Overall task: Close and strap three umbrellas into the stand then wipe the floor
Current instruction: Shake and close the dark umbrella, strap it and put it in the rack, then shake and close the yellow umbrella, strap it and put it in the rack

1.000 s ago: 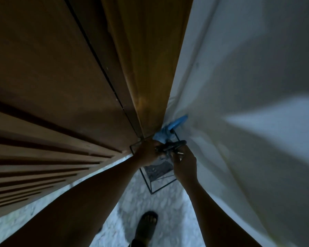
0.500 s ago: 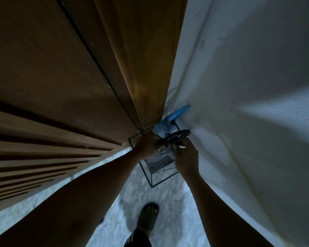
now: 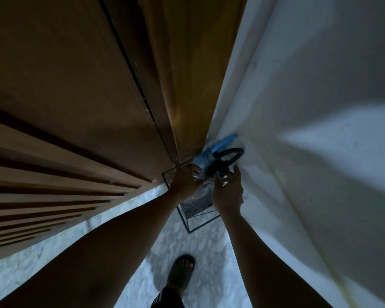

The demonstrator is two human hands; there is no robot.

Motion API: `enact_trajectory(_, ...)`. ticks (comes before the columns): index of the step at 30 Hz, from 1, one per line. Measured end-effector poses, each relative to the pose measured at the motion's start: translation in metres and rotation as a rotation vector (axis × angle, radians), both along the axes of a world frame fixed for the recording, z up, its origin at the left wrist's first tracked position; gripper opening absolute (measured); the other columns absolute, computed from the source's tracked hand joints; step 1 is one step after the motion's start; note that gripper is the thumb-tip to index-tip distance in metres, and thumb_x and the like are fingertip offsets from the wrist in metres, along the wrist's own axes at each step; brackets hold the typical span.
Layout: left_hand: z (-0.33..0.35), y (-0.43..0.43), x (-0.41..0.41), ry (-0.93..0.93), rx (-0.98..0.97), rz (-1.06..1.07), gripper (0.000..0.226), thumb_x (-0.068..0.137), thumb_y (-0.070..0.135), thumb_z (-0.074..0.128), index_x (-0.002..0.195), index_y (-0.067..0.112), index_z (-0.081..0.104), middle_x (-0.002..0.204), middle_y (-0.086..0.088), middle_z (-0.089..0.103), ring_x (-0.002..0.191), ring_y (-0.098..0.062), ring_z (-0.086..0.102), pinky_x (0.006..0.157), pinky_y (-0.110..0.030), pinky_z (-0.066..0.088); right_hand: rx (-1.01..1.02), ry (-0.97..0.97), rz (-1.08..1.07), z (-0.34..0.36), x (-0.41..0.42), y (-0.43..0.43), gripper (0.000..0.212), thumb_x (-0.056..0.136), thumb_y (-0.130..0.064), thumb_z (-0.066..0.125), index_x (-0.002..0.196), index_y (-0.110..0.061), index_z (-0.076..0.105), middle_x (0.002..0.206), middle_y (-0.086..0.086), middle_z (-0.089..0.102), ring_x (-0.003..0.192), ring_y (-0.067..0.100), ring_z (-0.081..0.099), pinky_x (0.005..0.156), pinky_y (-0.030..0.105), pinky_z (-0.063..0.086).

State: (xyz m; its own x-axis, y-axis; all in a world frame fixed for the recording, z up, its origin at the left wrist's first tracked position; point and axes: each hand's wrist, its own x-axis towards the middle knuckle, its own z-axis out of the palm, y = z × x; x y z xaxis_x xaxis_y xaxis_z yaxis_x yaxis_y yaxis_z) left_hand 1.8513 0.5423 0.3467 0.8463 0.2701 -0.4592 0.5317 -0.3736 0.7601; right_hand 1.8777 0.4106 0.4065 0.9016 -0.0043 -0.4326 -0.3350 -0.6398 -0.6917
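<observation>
Head view, stand (image 3: 196, 206) in corner, wooden door (image 3: 87, 85) left, white wall (image 3: 320, 85) right

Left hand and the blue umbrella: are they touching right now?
Touching. The head view shows the left hand with its fingertips curled onto the folded fabric of the blue umbrella, with no gap between them.

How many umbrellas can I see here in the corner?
2. A light blue umbrella leans into the corner, gripped by the left hand; a black umbrella with a curved handle stands beside it, held by the right hand. The hands may hide more.
</observation>
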Motion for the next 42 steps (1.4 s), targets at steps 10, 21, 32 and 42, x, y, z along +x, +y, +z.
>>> enact_trajectory(10, 0.059, 0.002, -0.03, 0.014, -0.02, 0.087, 0.045, 0.079, 0.02, 0.078, 0.117, 0.002, 0.061, 0.111, -0.007, 0.064, 0.103, -0.02, 0.062, 0.096, -0.037, 0.05, 0.032, -0.031, 0.019, 0.061, -0.022, -0.004, 0.061, 0.096, -0.015, 0.058, 0.15, -0.008, 0.029, 0.143, 0.012, 0.05, 0.13, 0.026, 0.049, 0.107, 0.034, 0.04)
enact_trajectory(21, 0.221, -0.011, -0.129, -0.07, 0.184, 0.168, 0.03, 0.085, 0.037, 0.069, 0.107, 0.016, 0.069, 0.105, -0.002, 0.069, 0.094, -0.015, 0.063, 0.078, -0.017, 0.043, 0.125, -0.155, 0.157, 0.21, -0.112, -0.042, 0.052, 0.093, -0.014, 0.061, 0.141, -0.011, 0.041, 0.135, 0.013, 0.055, 0.122, 0.029, 0.054, 0.103, 0.039, 0.044)
enact_trajectory(32, 0.386, -0.084, -0.357, -0.277, 0.328, 0.417, 0.032, 0.08, 0.043, 0.073, 0.104, 0.023, 0.067, 0.096, 0.005, 0.068, 0.093, -0.013, 0.063, 0.085, -0.029, 0.053, 0.222, -0.353, 0.449, 0.349, -0.307, -0.11, 0.054, 0.092, -0.013, 0.06, 0.141, 0.001, 0.041, 0.132, 0.012, 0.054, 0.12, 0.024, 0.052, 0.098, 0.019, 0.037)
enact_trajectory(42, 0.423, -0.11, -0.594, -0.219, 0.391, 0.66, 0.038, 0.08, 0.042, 0.073, 0.106, 0.015, 0.068, 0.097, 0.001, 0.069, 0.093, -0.015, 0.065, 0.08, -0.025, 0.05, 0.358, -0.206, 0.681, 0.358, -0.5, -0.097, 0.065, 0.089, -0.021, 0.068, 0.146, -0.012, 0.038, 0.129, 0.011, 0.06, 0.114, 0.025, 0.061, 0.1, 0.038, 0.048)
